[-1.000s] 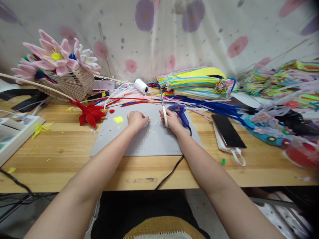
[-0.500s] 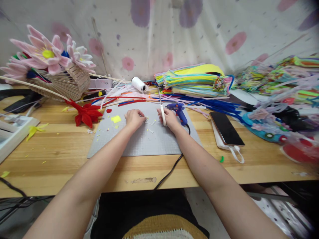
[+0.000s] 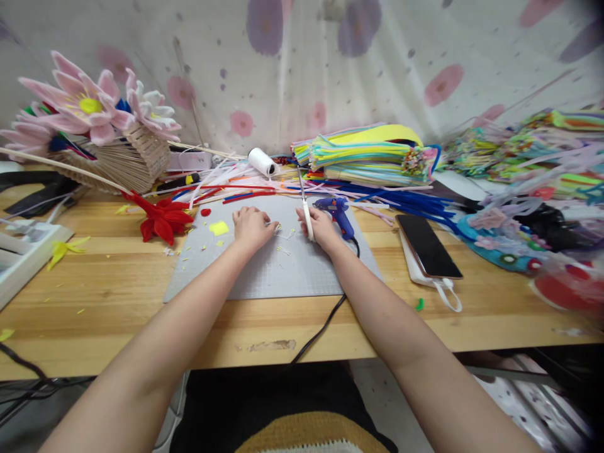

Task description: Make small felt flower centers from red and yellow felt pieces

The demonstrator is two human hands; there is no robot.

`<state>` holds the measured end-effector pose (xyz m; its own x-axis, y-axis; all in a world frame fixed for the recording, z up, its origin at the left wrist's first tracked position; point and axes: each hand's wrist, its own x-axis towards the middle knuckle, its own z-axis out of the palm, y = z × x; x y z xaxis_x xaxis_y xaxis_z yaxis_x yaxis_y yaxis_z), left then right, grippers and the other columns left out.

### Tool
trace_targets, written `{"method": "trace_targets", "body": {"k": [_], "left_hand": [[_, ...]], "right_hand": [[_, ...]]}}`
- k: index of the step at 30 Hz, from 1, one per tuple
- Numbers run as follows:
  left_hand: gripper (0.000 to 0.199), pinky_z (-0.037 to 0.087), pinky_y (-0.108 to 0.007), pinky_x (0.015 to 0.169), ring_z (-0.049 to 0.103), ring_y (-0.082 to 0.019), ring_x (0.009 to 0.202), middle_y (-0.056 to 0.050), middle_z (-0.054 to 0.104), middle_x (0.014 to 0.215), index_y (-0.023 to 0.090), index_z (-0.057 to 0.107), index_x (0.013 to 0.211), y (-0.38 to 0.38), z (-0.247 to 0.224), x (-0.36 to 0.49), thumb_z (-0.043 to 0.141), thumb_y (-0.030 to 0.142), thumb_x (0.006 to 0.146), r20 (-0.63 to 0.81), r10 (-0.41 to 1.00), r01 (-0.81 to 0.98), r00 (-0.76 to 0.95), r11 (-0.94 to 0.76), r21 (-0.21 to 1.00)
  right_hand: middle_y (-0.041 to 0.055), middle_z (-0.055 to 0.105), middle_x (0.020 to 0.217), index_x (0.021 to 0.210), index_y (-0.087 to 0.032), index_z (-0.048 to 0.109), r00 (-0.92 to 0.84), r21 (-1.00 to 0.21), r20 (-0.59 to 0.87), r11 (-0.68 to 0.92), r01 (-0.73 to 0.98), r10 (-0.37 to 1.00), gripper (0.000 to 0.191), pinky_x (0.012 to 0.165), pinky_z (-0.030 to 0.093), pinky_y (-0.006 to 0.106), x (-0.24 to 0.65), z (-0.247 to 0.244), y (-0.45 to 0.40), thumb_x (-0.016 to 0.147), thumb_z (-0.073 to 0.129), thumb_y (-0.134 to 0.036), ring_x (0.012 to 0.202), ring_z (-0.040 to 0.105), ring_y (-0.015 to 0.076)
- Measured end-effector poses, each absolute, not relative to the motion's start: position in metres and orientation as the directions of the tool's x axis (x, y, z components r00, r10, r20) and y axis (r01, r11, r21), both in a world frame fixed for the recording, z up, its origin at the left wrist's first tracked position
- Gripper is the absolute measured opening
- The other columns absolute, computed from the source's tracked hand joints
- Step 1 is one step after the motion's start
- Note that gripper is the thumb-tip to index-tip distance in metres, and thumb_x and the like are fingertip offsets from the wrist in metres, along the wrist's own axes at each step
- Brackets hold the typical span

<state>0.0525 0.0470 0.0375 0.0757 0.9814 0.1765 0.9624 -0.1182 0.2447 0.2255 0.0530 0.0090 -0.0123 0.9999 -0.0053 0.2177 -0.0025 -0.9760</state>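
Scissors with white handles point(image 3: 308, 220) are gripped in my right hand point(image 3: 323, 228), their blades pointing away toward the back of the table. My left hand point(image 3: 255, 228) is low over the grey cutting mat point(image 3: 264, 280), fingers curled together. Right by its fingertips are thin white strands with yellow tips point(image 3: 285, 234); what the fingers pinch is too small to make out. More such strands point(image 3: 283, 250) lie on the mat between my hands. A yellow piece point(image 3: 218, 228) and small yellow scraps are left of my left hand. Beside my right hand lies a blue glue gun point(image 3: 342, 217).
A red flower point(image 3: 165, 217) and pink flowers point(image 3: 89, 104) are at the left. Behind the mat lie pipe cleaner bundles point(image 3: 368, 151) and a white spool point(image 3: 261, 162). A phone point(image 3: 428, 245) rests on the right. The black cord point(image 3: 325, 321) crosses the table's front edge.
My left hand has shifted slightly, its back and fingers a little more spread to the left. The scissors stay in my right hand, nearly still.
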Motion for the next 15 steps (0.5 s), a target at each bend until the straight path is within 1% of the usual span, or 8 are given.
{"method": "trace_targets", "body": {"k": [2, 4, 6, 8, 11, 15], "left_hand": [[0.031, 0.029, -0.042, 0.092, 0.047, -0.029, 0.105, -0.011, 0.063, 0.100, 0.021, 0.072, 0.081, 0.043, 0.038, 0.054, 0.058, 0.048, 0.072, 0.203, 0.974, 0.971, 0.104, -0.143, 0.190], [0.024, 0.029, -0.041, 0.092, 0.045, -0.028, 0.105, -0.010, 0.062, 0.098, 0.022, 0.072, 0.077, 0.042, 0.038, 0.057, 0.061, 0.042, 0.070, 0.181, 0.975, 0.973, 0.130, -0.161, 0.164], [0.017, 0.028, -0.041, 0.092, 0.044, -0.027, 0.105, -0.009, 0.062, 0.100, 0.023, 0.072, 0.076, 0.044, 0.038, 0.059, 0.059, 0.033, 0.072, 0.153, 0.977, 0.971, 0.146, -0.171, 0.165], [0.016, 0.028, -0.041, 0.092, 0.044, -0.027, 0.106, -0.008, 0.063, 0.102, 0.024, 0.072, 0.076, 0.048, 0.038, 0.061, 0.057, 0.027, 0.074, 0.152, 0.976, 0.968, 0.153, -0.179, 0.177], [0.015, 0.027, -0.041, 0.092, 0.044, -0.027, 0.107, -0.007, 0.063, 0.103, 0.024, 0.071, 0.078, 0.055, 0.036, 0.061, 0.057, 0.026, 0.074, 0.171, 0.972, 0.959, 0.161, -0.195, 0.206], [0.020, 0.027, -0.039, 0.093, 0.045, -0.025, 0.108, -0.008, 0.062, 0.105, 0.023, 0.068, 0.091, 0.057, 0.032, 0.061, 0.060, 0.027, 0.073, 0.235, 0.965, 0.937, 0.113, -0.182, 0.298]], "right_hand": [[-0.0047, 0.046, 0.047, 0.068, -0.021, 0.048, -0.018, -0.975, 0.003, 0.007, 0.220, 1.000, 0.050, 0.042, 0.034, 0.022, 0.226, 0.008, 0.053, 0.064, 0.054, -0.071, 0.039, 0.041, 0.0080], [-0.0047, 0.046, 0.047, 0.067, -0.021, 0.048, -0.022, -0.976, 0.013, 0.018, 0.219, 1.000, 0.049, 0.042, 0.035, 0.022, 0.226, 0.007, 0.054, 0.065, 0.053, -0.070, 0.039, 0.042, 0.0081], [-0.0045, 0.047, 0.047, 0.067, -0.021, 0.048, -0.021, -0.976, 0.019, 0.023, 0.218, 1.000, 0.049, 0.043, 0.035, 0.022, 0.226, 0.006, 0.054, 0.065, 0.054, -0.070, 0.040, 0.042, 0.0083], [-0.0042, 0.047, 0.048, 0.067, -0.021, 0.049, -0.019, -0.975, 0.019, 0.022, 0.223, 1.000, 0.049, 0.043, 0.035, 0.022, 0.226, 0.006, 0.054, 0.065, 0.054, -0.069, 0.040, 0.043, 0.0086], [-0.0037, 0.048, 0.049, 0.067, -0.021, 0.049, -0.015, -0.972, 0.018, 0.021, 0.236, 1.000, 0.048, 0.043, 0.035, 0.022, 0.226, 0.006, 0.054, 0.066, 0.053, -0.069, 0.041, 0.043, 0.0088], [-0.0036, 0.049, 0.049, 0.067, -0.021, 0.050, -0.016, -0.969, 0.032, 0.035, 0.245, 0.999, 0.047, 0.043, 0.036, 0.022, 0.226, 0.003, 0.056, 0.067, 0.053, -0.067, 0.042, 0.044, 0.0088]]}}
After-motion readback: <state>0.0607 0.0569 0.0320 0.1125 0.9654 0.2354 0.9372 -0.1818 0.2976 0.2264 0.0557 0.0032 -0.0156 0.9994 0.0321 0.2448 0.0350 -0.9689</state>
